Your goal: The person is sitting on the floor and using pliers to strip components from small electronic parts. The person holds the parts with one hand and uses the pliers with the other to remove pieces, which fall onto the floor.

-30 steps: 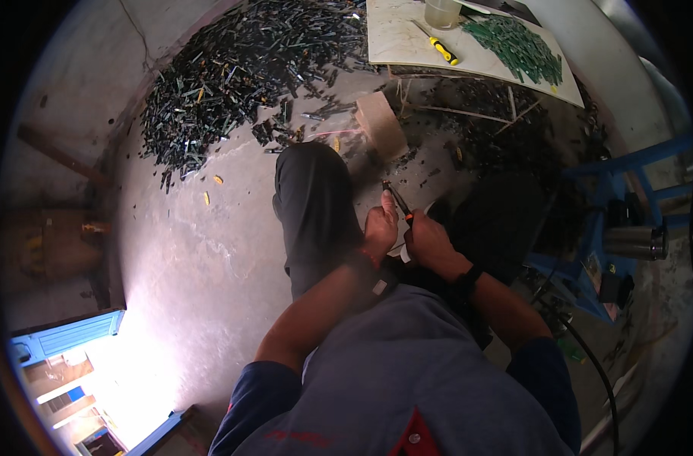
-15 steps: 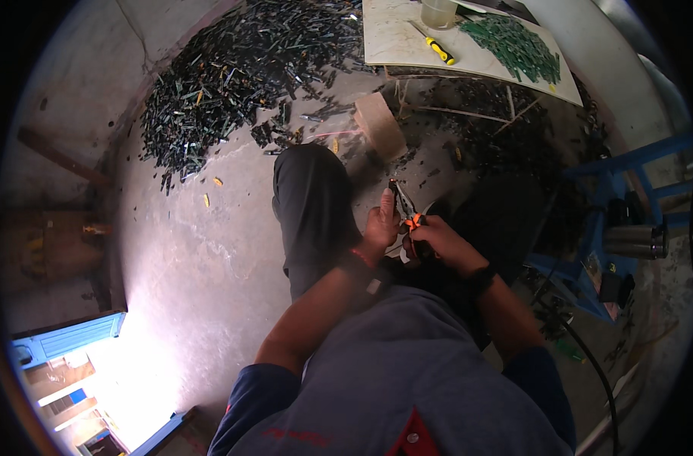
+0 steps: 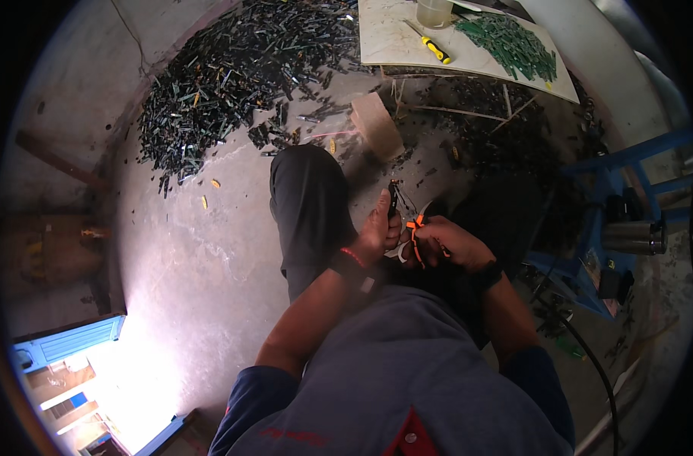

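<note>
Floor: grey concrete (image 3: 187, 235), scuffed, with pale streaks. Heap on it: thin dark strips (image 3: 209, 91), glossy, hard-edged, jumbled, a few yellow pieces among them. Nearby: tan block (image 3: 377, 129), matte, one side curved. Low table (image 3: 399, 42): pale flat board over thin-legged frame, bearing green strips (image 3: 506, 45), a yellow-and-black screwdriver (image 3: 437, 50) and a translucent plastic cup (image 3: 434, 14). To the right: blue stool (image 3: 627, 163), smooth-painted; metal flask (image 3: 634, 239), cylindrical, shiny.

In hand, between the knees: dark strip (image 3: 393, 199), narrow, upright, small brownish tip. Left hand (image 3: 378, 232): closed round strip, thumb extended along it. Right hand (image 3: 451, 243): wrapped on pliers (image 3: 418, 228), slim metal nose pointing toward strip, orange-and-black handles. Contact between nose and strip: cannot tell.

Compared with half a second ago: pliers turned, more orange handle exposed; right hand slightly lower and rolled; strip at nearly the same spot, in the same grasp. Heap, block and screwdriver: same arrangement.
</note>
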`<state>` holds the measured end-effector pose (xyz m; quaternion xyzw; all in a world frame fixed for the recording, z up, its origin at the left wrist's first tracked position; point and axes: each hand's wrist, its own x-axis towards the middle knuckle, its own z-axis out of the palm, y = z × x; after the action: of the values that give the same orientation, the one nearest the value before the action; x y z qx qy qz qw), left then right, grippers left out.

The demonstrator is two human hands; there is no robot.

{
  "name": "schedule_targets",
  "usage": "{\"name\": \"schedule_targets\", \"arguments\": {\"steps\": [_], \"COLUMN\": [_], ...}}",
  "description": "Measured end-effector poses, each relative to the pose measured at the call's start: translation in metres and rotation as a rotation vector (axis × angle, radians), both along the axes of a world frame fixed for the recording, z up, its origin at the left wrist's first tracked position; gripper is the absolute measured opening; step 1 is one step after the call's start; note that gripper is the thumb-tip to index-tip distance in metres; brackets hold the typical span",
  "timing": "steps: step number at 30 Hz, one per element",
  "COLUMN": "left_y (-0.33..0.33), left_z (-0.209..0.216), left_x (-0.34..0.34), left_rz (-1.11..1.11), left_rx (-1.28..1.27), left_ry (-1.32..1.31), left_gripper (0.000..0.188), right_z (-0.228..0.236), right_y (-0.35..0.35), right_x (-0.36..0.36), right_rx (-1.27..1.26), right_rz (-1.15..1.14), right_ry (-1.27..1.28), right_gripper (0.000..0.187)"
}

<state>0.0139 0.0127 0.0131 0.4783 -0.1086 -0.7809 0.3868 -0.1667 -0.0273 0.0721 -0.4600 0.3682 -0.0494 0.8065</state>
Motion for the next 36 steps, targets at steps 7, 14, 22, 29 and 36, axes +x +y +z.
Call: {"name": "schedule_targets", "arguments": {"steps": [7,14,22,29,36], "left_y": [0.001,0.003,-0.001,-0.001,0.001], "left_z": [0.016,0.019,-0.004,0.004,0.006], "left_x": [-0.003,-0.006,-0.003,-0.004,-0.002], "left_rz": [0.007,-0.063,-0.038,-0.039,-0.061], "left_rx": [-0.032,-0.121,-0.054,-0.058,-0.063], "left_ry": [-0.108,-0.254,-0.098,-0.103,-0.105], "left_gripper": [0.058,0.063,0.065,0.062,0.061], "right_z": [-0.003,-0.006,-0.013,-0.011,-0.008], "right_y": [0.001,-0.004,-0.004,-0.002,-0.002], "right_x": [0.0,-0.006,-0.011,-0.008,-0.007], "right_rx": [0.016,0.059,0.026,0.079,0.127], "right_rz": [-0.024,-0.019,0.065,0.03,-0.018], "right_ry": [-0.016,-0.092,-0.133,-0.122,-0.133], "right_gripper": [0.034,0.035,0.033,0.032,0.033]}}
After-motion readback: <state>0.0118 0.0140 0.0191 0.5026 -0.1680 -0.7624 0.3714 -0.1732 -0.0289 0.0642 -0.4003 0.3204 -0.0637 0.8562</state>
